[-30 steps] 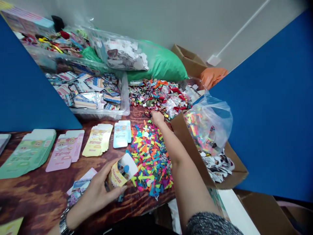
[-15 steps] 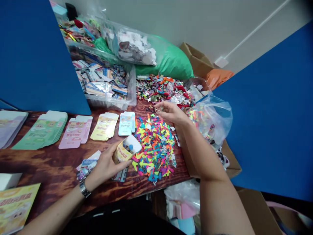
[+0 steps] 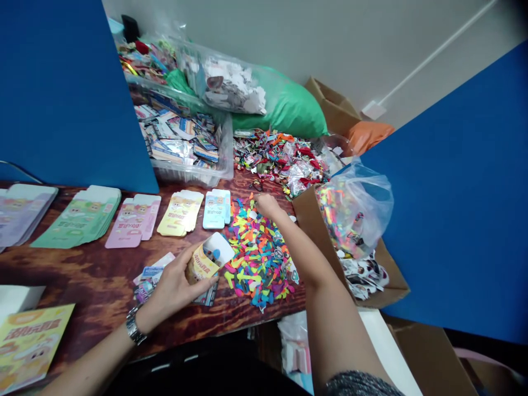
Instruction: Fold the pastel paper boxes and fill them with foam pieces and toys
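My left hand (image 3: pixel 175 289) is shut around a small yellow printed carton (image 3: pixel 202 263), whose open end shows a white inside and faces up and to the right. My right hand (image 3: pixel 268 206) rests with bunched fingers at the top edge of a heap of neon cut-out pieces (image 3: pixel 259 258). Its fingertips hide whatever lies beneath them. Flat printed carton blanks lie in stacks on the wooden table (image 3: pixel 86 275), with a light blue stack (image 3: pixel 216 209) nearest the heap. A few printed packets (image 3: pixel 150 278) lie under my left hand.
A clear tub of printed cards (image 3: pixel 185 176) and a mound of mixed small packets (image 3: pixel 280 162) stand beyond the heap. To the right, an open cardboard box (image 3: pixel 313 225) holds a clear bag of neon pieces (image 3: pixel 355 206). Blue panels (image 3: pixel 70 93) flank the table.
My right hand has moved down and left from above the heap to its top edge. My left hand still grips the carton, now turned more upright.
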A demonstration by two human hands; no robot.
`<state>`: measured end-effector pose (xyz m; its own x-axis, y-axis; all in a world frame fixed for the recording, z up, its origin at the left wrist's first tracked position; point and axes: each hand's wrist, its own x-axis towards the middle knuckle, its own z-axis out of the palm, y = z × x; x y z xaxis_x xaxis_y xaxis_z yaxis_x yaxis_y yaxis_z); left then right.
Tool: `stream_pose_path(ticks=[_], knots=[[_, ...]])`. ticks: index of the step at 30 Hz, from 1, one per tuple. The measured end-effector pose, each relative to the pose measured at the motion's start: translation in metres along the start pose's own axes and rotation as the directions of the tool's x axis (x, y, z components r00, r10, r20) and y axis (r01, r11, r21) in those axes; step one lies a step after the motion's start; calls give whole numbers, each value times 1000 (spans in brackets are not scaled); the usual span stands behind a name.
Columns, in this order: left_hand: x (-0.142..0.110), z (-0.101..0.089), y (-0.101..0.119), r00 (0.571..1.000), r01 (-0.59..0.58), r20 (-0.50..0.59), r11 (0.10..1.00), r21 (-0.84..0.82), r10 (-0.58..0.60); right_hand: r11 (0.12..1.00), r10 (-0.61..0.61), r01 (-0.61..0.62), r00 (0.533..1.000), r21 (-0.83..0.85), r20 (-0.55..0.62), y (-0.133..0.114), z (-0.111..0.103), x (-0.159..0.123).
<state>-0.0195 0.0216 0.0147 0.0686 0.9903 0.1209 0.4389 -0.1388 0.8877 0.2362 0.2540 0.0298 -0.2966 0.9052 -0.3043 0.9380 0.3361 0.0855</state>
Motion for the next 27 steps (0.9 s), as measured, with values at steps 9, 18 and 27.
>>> stream_pose_path(ticks=[9, 18, 27], knots=[[-3, 1, 1, 1000, 18, 18, 999, -42, -18, 998, 60, -61, 993, -14, -106, 34, -47, -26], [-6, 4, -4, 1000, 13, -2, 1000, -11, -13, 942, 335, -334, 942, 28, -31, 21, -6, 14], [-5, 3, -4, 998, 56, 2, 998, -9, -56, 942, 293, -268, 950, 200, -107, 21, -28, -7]])
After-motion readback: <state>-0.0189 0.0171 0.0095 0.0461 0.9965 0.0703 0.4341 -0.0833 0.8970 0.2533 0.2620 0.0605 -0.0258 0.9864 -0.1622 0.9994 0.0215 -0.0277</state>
